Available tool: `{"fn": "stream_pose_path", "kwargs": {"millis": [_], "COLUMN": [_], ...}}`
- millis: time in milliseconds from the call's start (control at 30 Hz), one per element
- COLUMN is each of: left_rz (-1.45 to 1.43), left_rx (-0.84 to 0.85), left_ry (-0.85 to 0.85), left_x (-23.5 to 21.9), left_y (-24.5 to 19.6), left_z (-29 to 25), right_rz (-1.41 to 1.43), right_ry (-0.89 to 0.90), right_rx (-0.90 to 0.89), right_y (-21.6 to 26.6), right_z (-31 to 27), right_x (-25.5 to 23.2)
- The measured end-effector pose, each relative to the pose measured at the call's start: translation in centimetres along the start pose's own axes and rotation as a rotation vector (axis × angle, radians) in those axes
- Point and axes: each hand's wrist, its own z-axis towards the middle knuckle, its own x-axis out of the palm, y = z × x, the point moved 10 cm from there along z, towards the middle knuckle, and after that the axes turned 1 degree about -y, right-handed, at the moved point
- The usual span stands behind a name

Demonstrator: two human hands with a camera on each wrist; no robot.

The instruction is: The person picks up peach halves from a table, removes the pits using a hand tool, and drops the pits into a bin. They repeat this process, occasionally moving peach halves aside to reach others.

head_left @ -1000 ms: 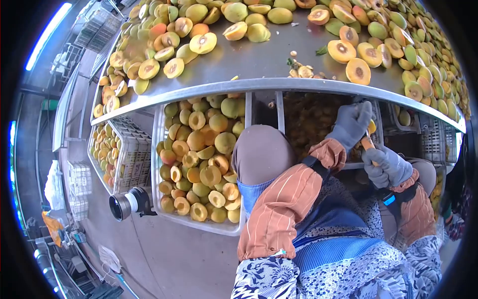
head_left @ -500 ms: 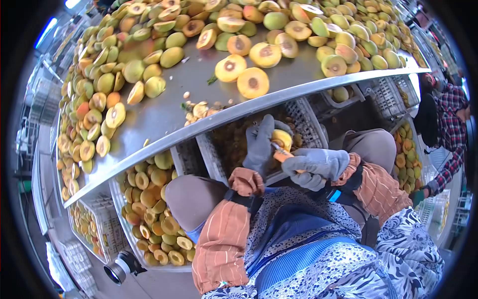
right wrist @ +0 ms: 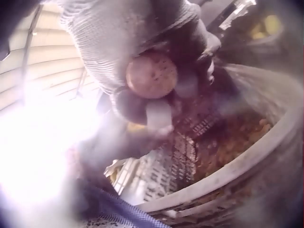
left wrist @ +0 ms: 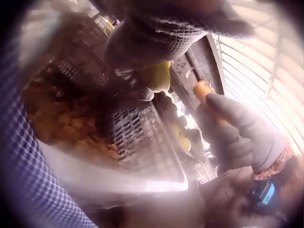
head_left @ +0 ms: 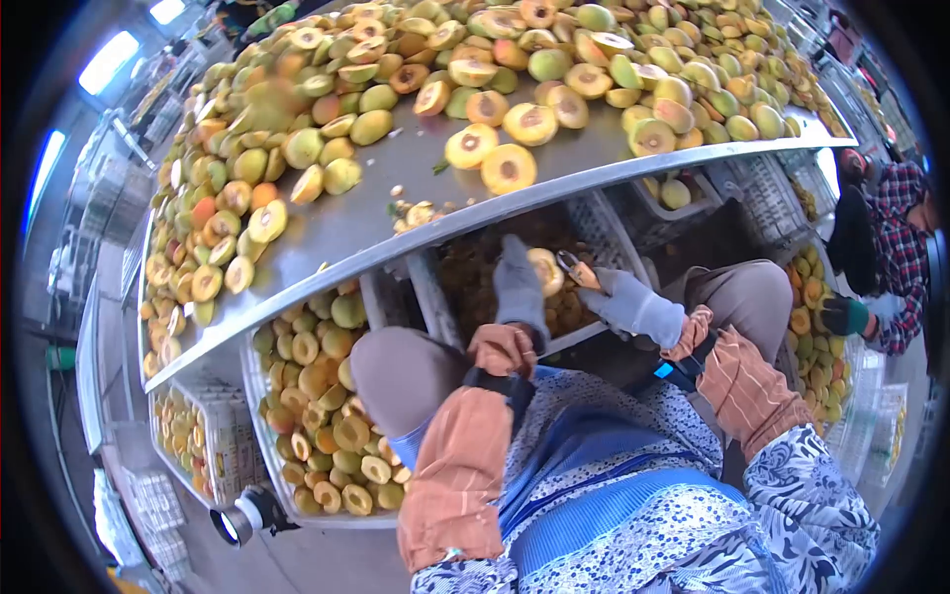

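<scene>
My gloved left hand (head_left: 520,287) holds a yellow peach half (head_left: 545,271) over a crate below the table edge, its pale cut face turned up in the head view. The same peach half (left wrist: 160,77) shows partly under the left fingers in the left wrist view. In my gloved right hand (head_left: 633,302) is a pitting tool (head_left: 585,275) with an orange-brown wooden handle and a looped metal tip. That tip is right beside the peach half. The right wrist view shows the round handle end (right wrist: 152,75) inside the curled right fingers.
A metal table (head_left: 416,163) bears many halved peaches and a few scraps near its edge. The crate (head_left: 606,228) under the hands holds brownish pieces. Another crate (head_left: 259,411) of peach halves stands left of my knee. A person in a checked shirt (head_left: 902,198) is at the right.
The head view has swung right, then slightly back. The tool's tip, at the peach half before, now stands at its side, and the cut face has turned into view.
</scene>
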Motion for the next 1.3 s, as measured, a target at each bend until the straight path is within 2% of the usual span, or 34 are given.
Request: {"fn": "stream_pose_path", "kwargs": {"millis": [33,67,100,133,167,200,233,267,300,333,400,433,467,500,533,600,633,667,700,733,767,833,867,900,933,967,1033,1067,1100,1133,1167,1200,1300], "left_rz": [0.525,0.225,-0.082,0.171,0.691,0.757,0.839,0.842,0.896,0.950,0.464,0.438,0.409,0.238,0.065,-0.044,0.071,-0.145,-0.173,-0.318,0.461,-0.126,-0.298,-0.156,-0.081,0.211,0.745,0.739,0.851,0.959,1.057,1.155,1.406], "left_rx": [0.587,0.367,0.146,0.279,0.796,0.818,0.805,0.803,0.830,0.852,0.561,0.593,0.623,0.602,0.578,0.480,0.673,0.581,0.637,0.556,0.720,0.455,0.448,0.375,0.314,0.417,0.747,0.751,0.900,1.052,1.086,1.045,0.798], "left_ry": [-0.068,0.013,0.026,-0.012,-0.151,-0.245,-0.233,-0.263,-0.238,-0.212,-0.242,-0.154,-0.061,0.043,0.150,0.467,0.410,0.520,0.489,0.500,0.237,-0.150,-0.358,-0.512,-0.522,-0.612,-0.729,-0.719,-0.672,-0.627,-0.570,-0.504,-0.324], "left_x": [0.4,0.4,0.5,0.2,0.8,0.0,-0.1,-0.6,-0.1,0.7,-0.4,0.2,1.2,1.8,2.3,1.9,-0.5,-2.5,-6.5,-10.1,-14.5,-25.5,-31.0,-35.0,-37.1,-39.3,-37.6,-36.4,-33.7,-30.9,-28.8,-27.3,-24.4], "left_y": [-2.6,-1.6,-0.5,1.6,-3.8,-5.4,-7.0,-7.8,-8.2,-8.1,-4.1,-5.1,-6.1,-5.8,-6.7,-8.9,-11.3,-11.3,-13.2,-13.2,-10.4,-11.9,-9.5,-8.1,-7.1,-7.3,-10.2,-11.0,-12.3,-13.5,-13.8,-13.5,-11.7], "left_z": [-0.4,-0.7,-1.3,0.9,-2.7,-4.1,-5.0,-5.3,-5.4,-5.4,-2.3,-3.6,-5.8,-6.8,-8.6,-13.2,-15.2,-15.9,-17.1,-17.0,-16.9,-15.0,-12.8,-11.6,-9.8,-7.6,-5.1,-3.1,-1.9,-0.9,0.6,2.5,7.6], "right_rz": [-0.220,-0.303,-0.388,-0.613,-0.729,-0.856,-0.921,-0.898,-0.861,-0.850,-0.672,-0.678,-0.588,-0.496,-0.509,-0.457,-0.430,-0.402,-0.371,-0.337,-0.423,-0.399,-0.360,-0.360,-0.287,-0.214,-0.214,-0.210,-0.210,-0.209,-0.197,-0.184,-0.190], "right_ry": [-0.166,-0.166,-0.164,-0.149,-0.113,-0.053,-0.008,-0.081,-0.182,-0.178,-0.169,-0.162,-0.093,-0.023,-0.019,0.001,0.008,0.011,0.012,0.015,-0.047,-0.049,-0.020,-0.025,-0.039,-0.054,-0.032,-0.001,0.016,0.008,0.006,0.005,0.031], "right_rx": [-0.298,-0.282,-0.268,-0.239,-0.072,-0.022,-0.035,-0.013,-0.005,0.049,-0.059,-0.070,-0.222,-0.369,-0.370,-0.323,-0.300,-0.275,-0.248,-0.221,-0.128,-0.093,-0.048,-0.038,-0.094,-0.151,-0.104,-0.057,0.032,0.039,0.081,0.123,0.110], "right_y": [2.6,2.7,2.7,2.0,0.7,0.3,0.8,-1.0,-0.5,-0.2,-0.7,-2.9,-4.8,-5.0,-4.5,-3.6,-2.8,-2.1,-1.6,-1.5,-2.2,-1.2,-1.5,-2.2,-2.4,-2.5,-2.2,-2.0,-1.8,-0.8,-0.5,-0.7,-2.1], "right_z": [-0.4,-0.5,-0.8,-0.9,-0.6,-0.5,-1.1,-0.6,-1.0,-1.2,-1.4,-0.9,0.0,0.2,0.3,0.4,0.4,0.5,0.5,0.5,0.6,0.3,0.1,0.0,0.3,0.4,0.0,-0.2,-0.5,-0.9,-1.3,-1.5,-1.7], "right_x": [-0.2,0.4,0.9,1.6,1.8,1.8,2.0,1.2,0.2,-0.1,0.5,0.7,2.2,3.4,3.6,4.5,5.0,5.3,5.6,5.8,5.2,5.7,6.0,6.2,6.6,6.8,7.1,7.4,7.5,7.4,7.4,7.2,7.5]}}
